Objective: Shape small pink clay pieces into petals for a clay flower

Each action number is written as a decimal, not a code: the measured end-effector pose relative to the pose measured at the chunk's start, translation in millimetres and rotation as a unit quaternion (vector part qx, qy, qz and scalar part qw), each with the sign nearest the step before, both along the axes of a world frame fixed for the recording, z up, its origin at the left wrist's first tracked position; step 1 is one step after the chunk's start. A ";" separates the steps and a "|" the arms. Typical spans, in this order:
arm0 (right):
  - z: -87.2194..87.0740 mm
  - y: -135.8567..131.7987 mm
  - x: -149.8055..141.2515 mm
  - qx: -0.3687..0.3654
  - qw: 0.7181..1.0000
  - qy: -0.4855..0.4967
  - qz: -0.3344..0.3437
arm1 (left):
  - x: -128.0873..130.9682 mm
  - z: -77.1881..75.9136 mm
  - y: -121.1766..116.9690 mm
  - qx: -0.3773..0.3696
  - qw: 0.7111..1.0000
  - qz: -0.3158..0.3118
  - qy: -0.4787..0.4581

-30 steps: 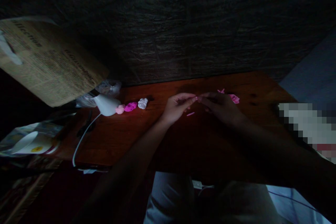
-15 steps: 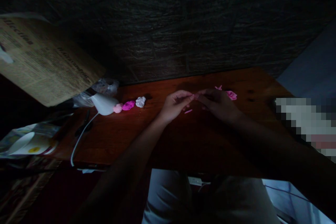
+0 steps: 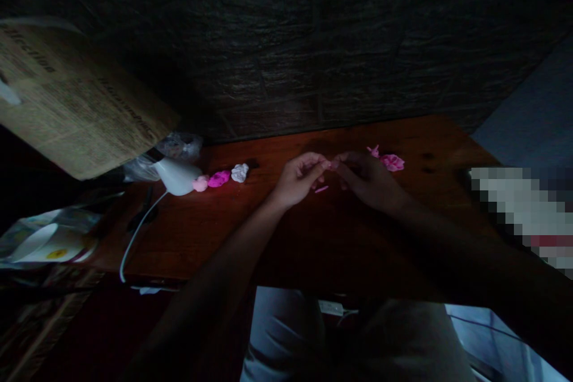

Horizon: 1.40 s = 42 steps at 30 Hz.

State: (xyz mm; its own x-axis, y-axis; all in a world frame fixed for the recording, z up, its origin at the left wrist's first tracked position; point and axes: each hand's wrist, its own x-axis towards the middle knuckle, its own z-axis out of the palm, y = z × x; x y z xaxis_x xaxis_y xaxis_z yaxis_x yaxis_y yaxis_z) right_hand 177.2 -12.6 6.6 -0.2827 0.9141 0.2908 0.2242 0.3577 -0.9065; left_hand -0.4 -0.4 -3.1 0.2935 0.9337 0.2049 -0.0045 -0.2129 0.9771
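Note:
My left hand [image 3: 299, 178] and my right hand [image 3: 369, 178] meet fingertip to fingertip above the table. Both are closed in a pinch on a small pink piece of modelling clay [image 3: 330, 165], mostly hidden by the fingers. Under them on the wood lies a thin pink clay strip [image 3: 321, 189]. Past my right hand sit a pink clay shape [image 3: 392, 162] and some small pink clay bits [image 3: 373, 150]. Off to the left is a row of clay lumps: light pink [image 3: 200, 184], magenta [image 3: 219, 178] and white [image 3: 240, 173].
A white cone-shaped lamp [image 3: 176, 176] with a cable stands at the left, near a printed paper bag [image 3: 80, 101] and a paper cup [image 3: 49, 245]. Dark scissors [image 3: 144, 215] lie by the cable. The wooden table [image 3: 286, 239] meets a dark stone wall [image 3: 286, 42].
My right hand has shifted very slightly, so more of the pink clay shape shows past it. The pinch between both hands stays in about the same place.

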 end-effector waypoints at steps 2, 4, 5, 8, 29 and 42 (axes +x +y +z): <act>1.0 0.8 0.5 -0.012 1.000 0.011 0.002 | -0.2 -1.7 1.1 -0.004 1.000 0.013 -0.001; 1.5 1.8 1.6 -0.020 1.000 0.020 0.003 | 0.0 -3.3 1.7 -0.008 1.000 0.014 -0.007; 1.4 2.3 2.3 -0.022 1.000 0.022 0.003 | 0.3 -3.8 1.7 -0.008 1.000 0.013 -0.012; 0.6 3.4 3.4 -0.024 0.999 0.022 -0.001 | 1.8 -3.8 0.6 -0.011 0.999 0.013 -0.027; -0.2 2.7 2.2 -0.016 1.000 0.015 -0.011 | 1.3 -4.2 1.3 -0.018 0.999 0.011 -0.029; -1.8 2.8 1.4 -0.009 0.999 0.030 -0.006 | 3.1 -2.7 -1.6 -0.030 0.999 0.018 -0.004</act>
